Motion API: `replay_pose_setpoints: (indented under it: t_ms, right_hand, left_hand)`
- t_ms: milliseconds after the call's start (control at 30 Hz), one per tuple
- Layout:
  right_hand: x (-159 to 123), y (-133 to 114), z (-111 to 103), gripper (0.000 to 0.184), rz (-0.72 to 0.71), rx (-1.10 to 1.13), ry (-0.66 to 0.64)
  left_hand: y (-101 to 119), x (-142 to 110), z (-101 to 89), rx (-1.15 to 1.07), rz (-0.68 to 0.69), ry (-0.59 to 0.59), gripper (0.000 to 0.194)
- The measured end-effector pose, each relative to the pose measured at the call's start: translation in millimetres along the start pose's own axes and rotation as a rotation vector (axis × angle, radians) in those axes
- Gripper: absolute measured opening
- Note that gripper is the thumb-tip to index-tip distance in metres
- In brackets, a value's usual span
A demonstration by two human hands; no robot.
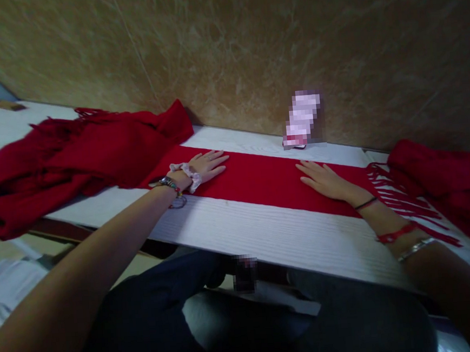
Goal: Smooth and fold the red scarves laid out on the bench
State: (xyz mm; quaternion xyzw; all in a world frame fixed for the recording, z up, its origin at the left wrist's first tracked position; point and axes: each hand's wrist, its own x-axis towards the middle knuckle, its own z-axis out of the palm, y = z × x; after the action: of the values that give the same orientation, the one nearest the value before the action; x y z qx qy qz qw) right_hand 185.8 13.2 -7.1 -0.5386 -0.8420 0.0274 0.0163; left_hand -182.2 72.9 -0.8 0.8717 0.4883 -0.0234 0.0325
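Observation:
A red scarf (260, 180) lies stretched flat along the white table (264, 233), its fringe (399, 195) at the right end. My left hand (207, 164) rests palm down on the scarf's left part, fingers spread and open, with a pale scrunchie and bracelets at the wrist. My right hand (320, 179) lies flat on the scarf further right, fingers out, holding nothing. Bracelets sit on that wrist too.
A heap of red scarves (66, 156) is piled at the table's left end. More red fabric (442, 181) lies at the right. A blurred pink-white object (301, 119) leans against the brown marbled wall (249, 44). My dark-clothed lap is below the table's edge.

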Motion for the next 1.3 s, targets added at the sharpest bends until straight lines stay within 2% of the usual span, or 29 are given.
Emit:
replay_pose_setpoints:
  t_ms: [100,200,433,667,900,1000,1133,1300]
  right_hand:
    - [-6,30,2,0.054,0.061,-0.009,0.037]
    - [-9,45,5,0.054,0.092,0.001,0.074]
    - [-9,49,3,0.045,0.173,-0.016,0.231]
    - [-4,63,2,0.041,0.225,-0.061,0.248]
    - [-5,67,-2,0.037,0.224,-0.081,0.274]
    - [-6,68,-2,0.031,0.231,-0.076,0.303]
    - [-8,70,-3,0.022,0.211,-0.078,0.329]
    - [-19,66,-15,0.017,0.156,-0.139,0.344]
  left_hand:
    - [3,0,-1.5,-0.003,-0.027,-0.018,0.051]
    - [5,0,-0.8,0.013,-0.064,-0.026,0.051]
    - [0,8,-5.7,0.038,-0.047,-0.008,0.052]
    - [0,30,-27.9,0.065,-0.101,0.042,0.052]
    - [-8,41,-22.7,0.027,-0.105,0.152,0.038]
    - [-9,42,-25.7,0.064,-0.077,0.159,0.034]
    - [-11,37,-34.6,0.102,0.031,0.152,0.031]
    - [-16,20,-46.3,0.101,0.055,0.165,0.029]
